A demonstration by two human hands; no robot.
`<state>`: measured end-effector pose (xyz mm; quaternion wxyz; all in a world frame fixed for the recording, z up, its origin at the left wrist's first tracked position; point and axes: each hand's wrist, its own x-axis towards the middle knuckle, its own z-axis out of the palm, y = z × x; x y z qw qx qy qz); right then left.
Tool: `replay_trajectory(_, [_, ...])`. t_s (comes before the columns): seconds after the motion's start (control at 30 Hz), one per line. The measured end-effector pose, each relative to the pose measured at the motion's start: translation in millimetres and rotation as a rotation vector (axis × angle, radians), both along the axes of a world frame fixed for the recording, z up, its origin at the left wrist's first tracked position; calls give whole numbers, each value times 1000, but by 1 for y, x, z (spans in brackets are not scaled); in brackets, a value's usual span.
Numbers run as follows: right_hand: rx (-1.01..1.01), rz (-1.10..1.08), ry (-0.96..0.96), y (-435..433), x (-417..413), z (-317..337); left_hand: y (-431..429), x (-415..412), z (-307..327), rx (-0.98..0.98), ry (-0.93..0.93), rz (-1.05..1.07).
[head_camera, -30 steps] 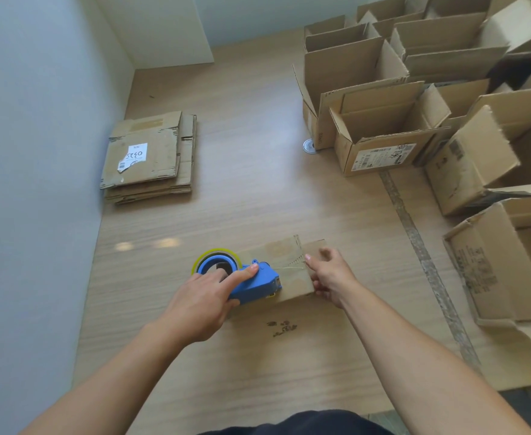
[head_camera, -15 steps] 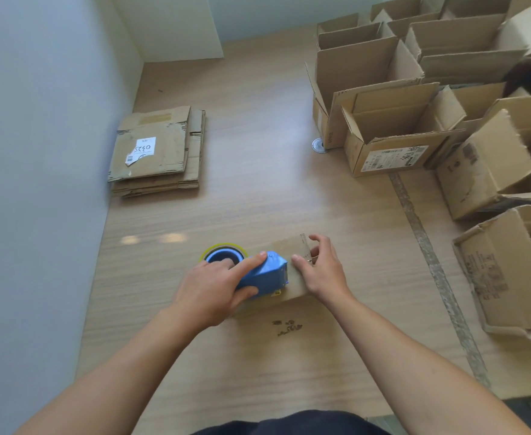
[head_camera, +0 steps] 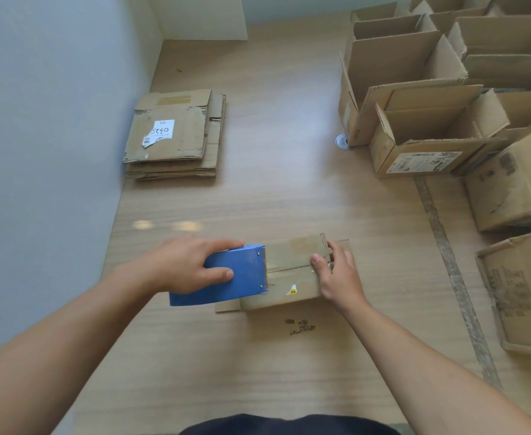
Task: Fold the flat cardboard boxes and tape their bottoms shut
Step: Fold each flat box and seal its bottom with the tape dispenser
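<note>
The left hand (head_camera: 182,266) grips a blue tape dispenser (head_camera: 242,277). Its toothed edge lies on the small box (head_camera: 292,273). The right hand (head_camera: 339,277) holds the box's right end. The box sits on the wooden floor (head_camera: 289,189). Farther off lie flat boxes (head_camera: 173,136) on the left, and open boxes (head_camera: 414,130) stand on the right.

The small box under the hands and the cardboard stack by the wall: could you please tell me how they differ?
The small box is folded into shape; the cardboard stack lies flat. The small box is held by the right hand, and the left hand holds a blue tape dispenser on it; the cardboard stack is untouched. Both are brown cardboard.
</note>
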<state>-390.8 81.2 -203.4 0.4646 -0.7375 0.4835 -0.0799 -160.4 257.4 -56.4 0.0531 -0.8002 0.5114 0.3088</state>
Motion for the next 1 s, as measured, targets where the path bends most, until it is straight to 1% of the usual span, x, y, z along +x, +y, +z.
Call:
replay_trajectory(0.13, [8,16,20,0,-1,1,7,16,8,38,65,35])
replay_trajectory(0.33, [-4,23,46,-1,-1,-1,40,53,19,156,200,155])
replay_trajectory(0.47, [-14,26,66,0,-2,0,62,77,13,206,222,204])
replay_trajectory(0.57, [-14,23,63,0,-1,2,63,75,3,245,242,237])
replay_trajectory(0.67, [4,23,61,-1,-1,4,54,67,-12,263,213,251])
replay_trajectory(0.8, [34,10,39,-1,-2,4,41,55,-33,278,104,219])
replay_trajectory(1.0, [90,-2,4,-4,-4,-1,17,28,-55,186,18,199])
